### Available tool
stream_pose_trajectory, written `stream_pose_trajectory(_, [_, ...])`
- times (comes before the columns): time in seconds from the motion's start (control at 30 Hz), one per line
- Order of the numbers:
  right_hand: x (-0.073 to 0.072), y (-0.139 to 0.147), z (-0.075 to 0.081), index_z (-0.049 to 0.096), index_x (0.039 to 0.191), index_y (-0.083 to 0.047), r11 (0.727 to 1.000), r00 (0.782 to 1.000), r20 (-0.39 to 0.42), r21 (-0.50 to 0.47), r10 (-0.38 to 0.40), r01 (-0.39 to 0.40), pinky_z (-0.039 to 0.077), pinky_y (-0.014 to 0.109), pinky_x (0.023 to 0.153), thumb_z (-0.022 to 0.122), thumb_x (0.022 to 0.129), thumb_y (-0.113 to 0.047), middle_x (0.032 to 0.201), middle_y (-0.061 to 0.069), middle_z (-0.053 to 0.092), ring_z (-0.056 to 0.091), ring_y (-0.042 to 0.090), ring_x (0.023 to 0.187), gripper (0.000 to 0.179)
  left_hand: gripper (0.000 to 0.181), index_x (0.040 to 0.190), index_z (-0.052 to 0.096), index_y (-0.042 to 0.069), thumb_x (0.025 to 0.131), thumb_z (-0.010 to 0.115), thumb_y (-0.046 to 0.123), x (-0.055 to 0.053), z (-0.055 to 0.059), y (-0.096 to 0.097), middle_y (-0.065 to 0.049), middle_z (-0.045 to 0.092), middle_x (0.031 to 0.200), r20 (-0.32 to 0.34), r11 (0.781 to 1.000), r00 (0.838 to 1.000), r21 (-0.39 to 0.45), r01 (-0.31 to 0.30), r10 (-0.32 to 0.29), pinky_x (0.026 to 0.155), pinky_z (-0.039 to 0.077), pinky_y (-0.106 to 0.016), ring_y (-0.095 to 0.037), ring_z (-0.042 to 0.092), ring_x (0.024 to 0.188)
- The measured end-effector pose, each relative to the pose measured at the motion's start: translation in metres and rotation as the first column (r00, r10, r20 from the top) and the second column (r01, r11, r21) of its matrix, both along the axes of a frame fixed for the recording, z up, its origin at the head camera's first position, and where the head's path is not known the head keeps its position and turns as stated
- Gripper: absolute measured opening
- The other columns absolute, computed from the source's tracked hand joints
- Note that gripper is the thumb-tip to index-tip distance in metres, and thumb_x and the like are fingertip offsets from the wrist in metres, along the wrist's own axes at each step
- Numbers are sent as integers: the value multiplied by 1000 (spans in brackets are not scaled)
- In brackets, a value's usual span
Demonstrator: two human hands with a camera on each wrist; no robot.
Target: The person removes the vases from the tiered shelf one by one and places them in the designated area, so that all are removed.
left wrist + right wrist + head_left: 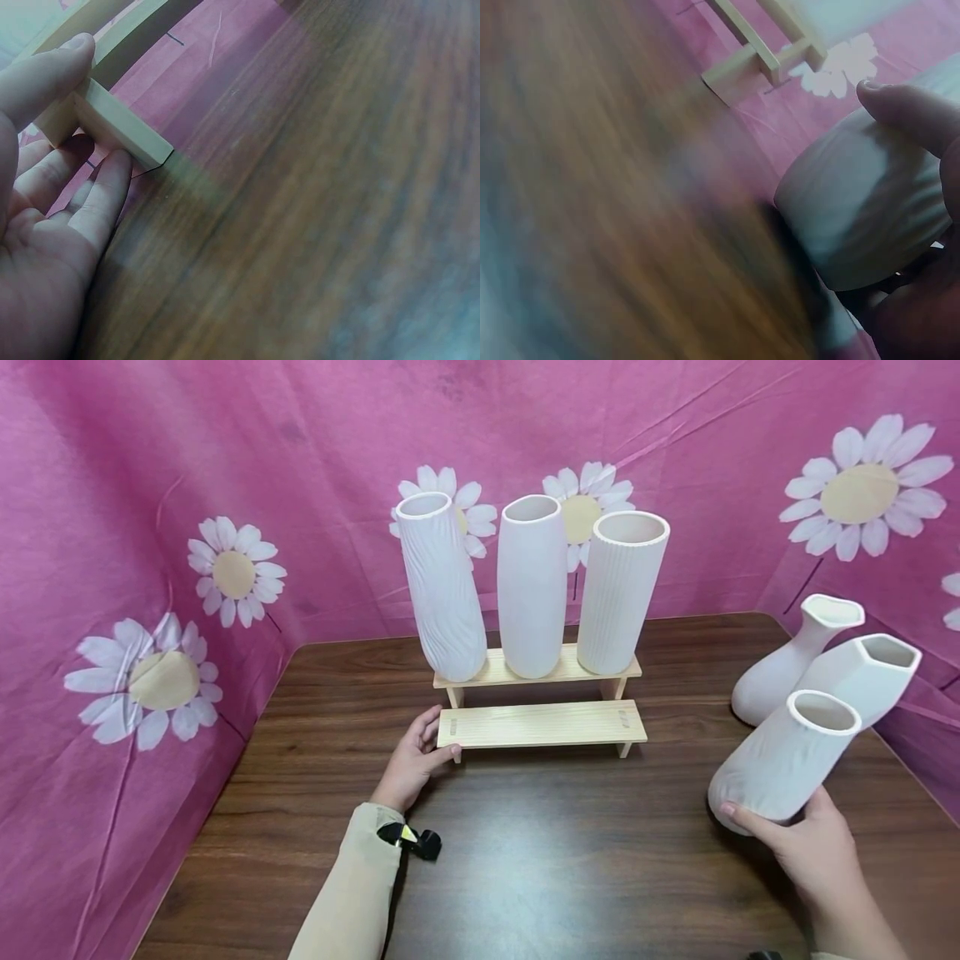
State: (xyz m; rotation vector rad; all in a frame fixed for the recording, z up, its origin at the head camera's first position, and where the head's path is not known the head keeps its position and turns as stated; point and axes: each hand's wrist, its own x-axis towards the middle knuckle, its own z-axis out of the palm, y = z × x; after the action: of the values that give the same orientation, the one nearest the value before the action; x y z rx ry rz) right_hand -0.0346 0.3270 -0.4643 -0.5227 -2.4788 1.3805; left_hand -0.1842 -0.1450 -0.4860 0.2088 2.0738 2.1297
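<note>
My left hand (410, 762) holds the left end of a small two-step wooden stand (542, 724). Its thumb lies at the lower step's front corner, while in the left wrist view the fingers curl against the stand's leg (124, 133). At the right, my right hand (813, 843) grips the lower part of a white vase (795, 760) with a rippled surface. That vase leans to the right, and in the right wrist view the thumb lies across its side. Three white vases stand on the upper step: a wavy one (444, 593), a smooth one (532, 593) and a ribbed one (621, 597).
Behind the held vase are a narrow-necked white vase (780, 664) and a faceted white vase (855, 672), near the right edge of the dark wooden table (525, 877). A pink cloth (337, 485) with printed daisies hangs round the back and sides.
</note>
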Motion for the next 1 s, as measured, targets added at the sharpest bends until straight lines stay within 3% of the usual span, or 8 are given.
stream_pose_trajectory(0.47, [4, 14, -3, 49, 135, -39, 984, 988, -15, -90, -153, 151, 28, 1, 90, 89, 76, -17, 106, -32, 51, 45, 0, 115, 75, 81, 156, 29, 4, 88, 74, -3, 0, 0, 0, -17, 46, 152, -11, 1000, 1000, -7, -11, 11, 92, 50, -23, -31, 51, 130])
stream_pose_trajectory(0.6, [5, 18, -4, 47, 138, -40, 974, 981, 9, -118, -196, 195, 25, 6, 99, 89, 77, -19, 108, -32, 51, 42, 1, 120, 77, 81, 155, 30, 5, 88, 74, -3, 1, -2, 0, -17, 46, 152, -2, 1000, 1000, -9, -15, 15, 91, 50, -23, -30, 53, 129])
stream_pose_trajectory(0.8, [6, 26, -3, 42, 143, -42, 938, 950, 71, -148, -305, 312, 17, 24, 116, 88, 78, -24, 116, -30, 49, 37, 2, 129, 82, 80, 155, 30, 5, 88, 74, 0, 1, -2, 1, -17, 46, 152, -5, 1000, 1000, -10, -8, 8, 91, 50, -24, -30, 52, 130])
stream_pose_trajectory(1.0, [0, 31, 2, 38, 146, -41, 900, 920, 116, -191, -375, 391, 16, 25, 118, 89, 77, -23, 128, -22, 48, 33, 7, 134, 88, 80, 155, 31, 5, 88, 74, -2, 1, -1, 0, -15, 47, 152, 2, 1000, 1000, -7, -16, 16, 90, 50, -22, -29, 52, 130])
